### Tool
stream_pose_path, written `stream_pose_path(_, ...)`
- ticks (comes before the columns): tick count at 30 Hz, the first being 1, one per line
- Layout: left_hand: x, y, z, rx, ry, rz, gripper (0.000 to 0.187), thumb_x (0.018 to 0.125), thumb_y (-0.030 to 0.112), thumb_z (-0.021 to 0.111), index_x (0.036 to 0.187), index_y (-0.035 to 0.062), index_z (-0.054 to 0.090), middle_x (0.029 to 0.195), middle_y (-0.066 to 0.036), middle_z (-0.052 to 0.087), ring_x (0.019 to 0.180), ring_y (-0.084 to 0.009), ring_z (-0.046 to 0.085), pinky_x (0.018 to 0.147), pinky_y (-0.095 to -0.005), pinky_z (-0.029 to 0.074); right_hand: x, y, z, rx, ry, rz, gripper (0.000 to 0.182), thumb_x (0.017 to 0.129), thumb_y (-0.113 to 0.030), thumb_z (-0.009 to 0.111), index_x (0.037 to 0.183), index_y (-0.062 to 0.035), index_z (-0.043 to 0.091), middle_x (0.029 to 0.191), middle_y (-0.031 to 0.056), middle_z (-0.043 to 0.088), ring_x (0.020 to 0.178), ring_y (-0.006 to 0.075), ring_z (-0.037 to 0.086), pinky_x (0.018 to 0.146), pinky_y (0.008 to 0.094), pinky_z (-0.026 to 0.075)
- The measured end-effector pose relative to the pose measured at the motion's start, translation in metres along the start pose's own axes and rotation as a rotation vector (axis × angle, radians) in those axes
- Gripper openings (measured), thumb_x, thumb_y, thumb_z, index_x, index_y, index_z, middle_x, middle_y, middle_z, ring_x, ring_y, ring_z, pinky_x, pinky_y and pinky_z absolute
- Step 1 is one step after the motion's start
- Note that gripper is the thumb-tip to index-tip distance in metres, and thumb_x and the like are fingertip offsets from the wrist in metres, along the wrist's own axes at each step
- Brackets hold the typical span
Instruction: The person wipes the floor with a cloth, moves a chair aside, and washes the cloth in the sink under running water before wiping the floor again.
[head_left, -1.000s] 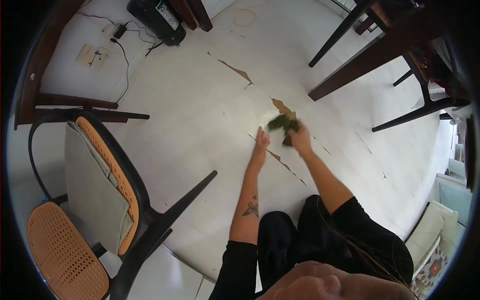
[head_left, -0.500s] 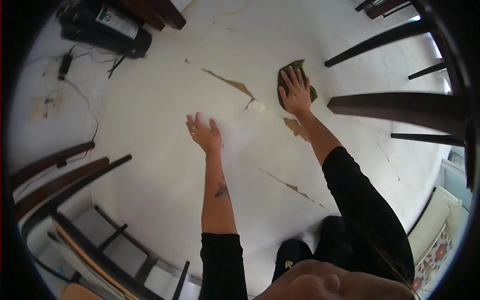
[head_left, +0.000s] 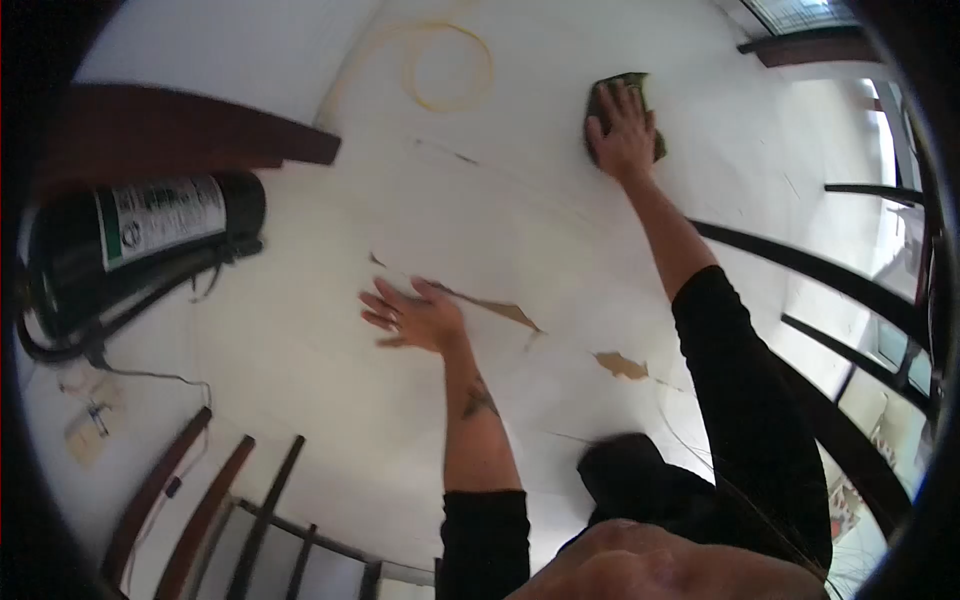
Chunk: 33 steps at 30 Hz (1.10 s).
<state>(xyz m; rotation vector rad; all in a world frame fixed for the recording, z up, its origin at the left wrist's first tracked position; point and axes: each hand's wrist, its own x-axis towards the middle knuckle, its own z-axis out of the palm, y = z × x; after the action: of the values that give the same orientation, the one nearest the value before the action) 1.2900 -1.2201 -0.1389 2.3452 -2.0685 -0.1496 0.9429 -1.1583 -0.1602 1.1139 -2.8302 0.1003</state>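
Note:
My right hand [head_left: 627, 132] lies flat on a dark green cloth [head_left: 656, 148], fingers spread, pressing it against the white floor [head_left: 520, 230]. Most of the cloth is covered by the palm; its edges show around the fingers. Lower and to the left, my left hand [head_left: 415, 315] is open with its fingers apart and a ring on one of them. It holds nothing. Its fingertips are close to a long torn strip [head_left: 500, 308] in the floor surface, where brown shows through. A second brown torn patch [head_left: 622, 366] lies between my two arms.
A dark cylinder with a white and green label [head_left: 165, 222] lies at the left under a dark wooden beam [head_left: 200, 130]. Dark furniture legs [head_left: 810, 262] stand at the right, more [head_left: 270, 510] at the lower left. A yellow loop [head_left: 490, 75] lies ahead on the floor.
My right hand has slid forward over the floor with the cloth under it. My left hand has moved forward beside the long torn strip. The view has shifted forward and left.

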Motion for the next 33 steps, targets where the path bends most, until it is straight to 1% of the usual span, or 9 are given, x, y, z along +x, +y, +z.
stream_pose_path(5,-0.002,0.007,-0.004,-0.05,-0.041,-0.034,0.063,0.092,0.05,0.031,0.141,0.0113,0.027,0.152,-0.012,0.012,0.14,-0.0355,0.006,0.103,-0.0656,0.003,0.054,-0.016,0.011,0.028,0.02,0.221,0.061,0.09,-0.045,0.039,0.144,-0.0182,0.027,0.151,0.01,0.019,0.138,0.0324,0.016,0.109,0.0572,0.011)
stream_pose_path(7,0.0,0.008,-0.001,-0.059,-0.051,-0.046,0.064,0.092,0.052,0.03,0.142,0.0117,0.026,0.152,-0.012,0.011,0.14,-0.0349,0.006,0.104,-0.0646,0.002,0.038,-0.014,0.01,0.077,0.013,0.066,0.062,0.091,-0.046,0.038,0.144,-0.0161,0.026,0.15,0.0111,0.019,0.138,0.0344,0.016,0.109,0.0576,0.011)
stream_pose_path(12,0.001,0.007,0.0,-0.045,-0.049,-0.048,0.066,0.092,0.054,0.029,0.141,0.0101,0.027,0.153,-0.012,0.011,0.14,-0.0335,0.005,0.105,-0.0623,0.002,0.023,-0.019,-0.006,0.08,-0.019,0.039,0.06,0.088,-0.045,0.045,0.142,-0.0255,0.029,0.15,0.0043,0.021,0.139,0.0291,0.017,0.11,0.0556,0.014)
stream_pose_path(26,-0.004,0.001,0.001,-0.005,-0.105,-0.044,0.072,0.091,0.058,0.026,0.141,0.0059,0.027,0.152,-0.017,0.012,0.14,-0.0368,0.007,0.105,-0.0637,0.004,0.12,0.015,0.003,0.091,-0.022,0.18,0.059,0.086,-0.042,0.045,0.141,-0.0274,0.032,0.15,0.002,0.022,0.139,0.026,0.017,0.111,0.0533,0.013)
stream_pose_path(28,0.003,0.007,0.005,0.033,-0.075,-0.062,0.062,0.092,0.046,0.038,0.137,0.0045,0.033,0.149,-0.02,0.018,0.138,-0.0375,0.014,0.106,-0.0597,0.011,0.138,0.021,0.001,0.101,-0.024,0.21,0.059,0.085,-0.041,0.046,0.141,-0.0271,0.032,0.149,0.002,0.023,0.139,0.0262,0.018,0.111,0.0532,0.013)
stream_pose_path(29,0.014,0.017,0.005,0.038,-0.075,-0.033,0.062,0.092,0.046,0.038,0.137,0.0045,0.033,0.149,-0.02,0.018,0.138,-0.0375,0.014,0.106,-0.0597,0.011,0.137,0.024,0.001,0.098,-0.055,0.223,0.059,0.084,-0.04,0.046,0.14,-0.0267,0.033,0.149,0.0019,0.023,0.138,0.0264,0.019,0.111,0.0531,0.013)
stream_pose_path(31,0.037,0.055,-0.012,-0.436,-0.1,0.104,0.047,0.088,0.027,0.051,0.128,0.003,0.043,0.141,-0.023,0.03,0.132,-0.0371,0.026,0.106,-0.0533,0.02,0.154,0.03,-0.001,0.092,-0.037,0.261,0.059,0.083,-0.038,0.049,0.139,-0.0247,0.036,0.149,0.0009,0.025,0.138,0.0257,0.02,0.111,0.0511,0.015)
stream_pose_path(32,0.064,0.105,-0.022,-0.444,-0.102,0.395,0.036,0.084,0.013,0.054,0.118,0.0015,0.05,0.133,-0.024,0.039,0.125,-0.035,0.034,0.104,-0.0487,0.025,0.157,0.033,0.0,0.119,-0.024,0.252,0.06,0.082,-0.038,0.049,0.139,-0.0249,0.036,0.149,0.0017,0.025,0.137,0.0264,0.022,0.111,0.0518,0.014)
stream_pose_path(33,0.092,0.158,-0.02,-0.57,-0.12,0.594,0.032,0.085,0.013,0.053,0.114,0.0002,0.053,0.13,-0.022,0.043,0.124,-0.0351,0.036,0.103,-0.0495,0.025,0.16,0.034,0.002,0.15,-0.014,0.244,0.06,0.081,-0.038,0.05,0.138,-0.025,0.037,0.149,0.0024,0.025,0.137,0.0271,0.023,0.111,0.0526,0.014)
